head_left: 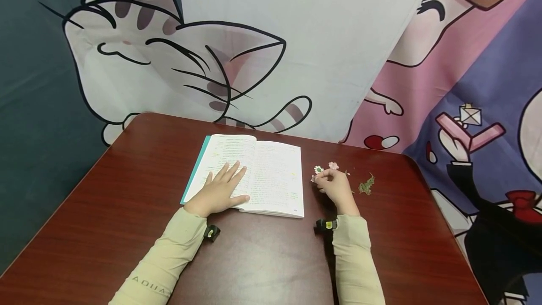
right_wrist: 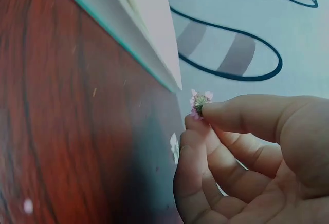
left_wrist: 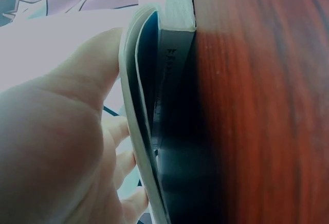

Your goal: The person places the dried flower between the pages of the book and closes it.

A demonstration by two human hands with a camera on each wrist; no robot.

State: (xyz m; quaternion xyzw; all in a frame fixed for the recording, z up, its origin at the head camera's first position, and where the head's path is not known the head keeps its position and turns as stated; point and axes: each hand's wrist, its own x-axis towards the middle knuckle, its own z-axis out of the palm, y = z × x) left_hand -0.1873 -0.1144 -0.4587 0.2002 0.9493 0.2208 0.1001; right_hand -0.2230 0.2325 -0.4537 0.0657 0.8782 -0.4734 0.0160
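An open book [head_left: 277,178] with printed pages and a teal cover lies on the table. Flat on its left page rests my left hand [head_left: 218,192], fingers spread; in the left wrist view the thumb and fingertips press along the page side of the book [left_wrist: 176,49]. To the right of the book, my right hand [head_left: 336,189] pinches a small pink flower [right_wrist: 200,98] between thumb and fingertips, just above the table. Beside those fingers lie a white flower [head_left: 319,169] and another pink flower [head_left: 333,165].
A green leafy sprig [head_left: 366,184] lies right of my right hand. The dark red wooden table [head_left: 262,262] ends at a cartoon-printed cloth [head_left: 334,46] behind it. A tiny pale petal-like bit [right_wrist: 28,206] lies on the wood.
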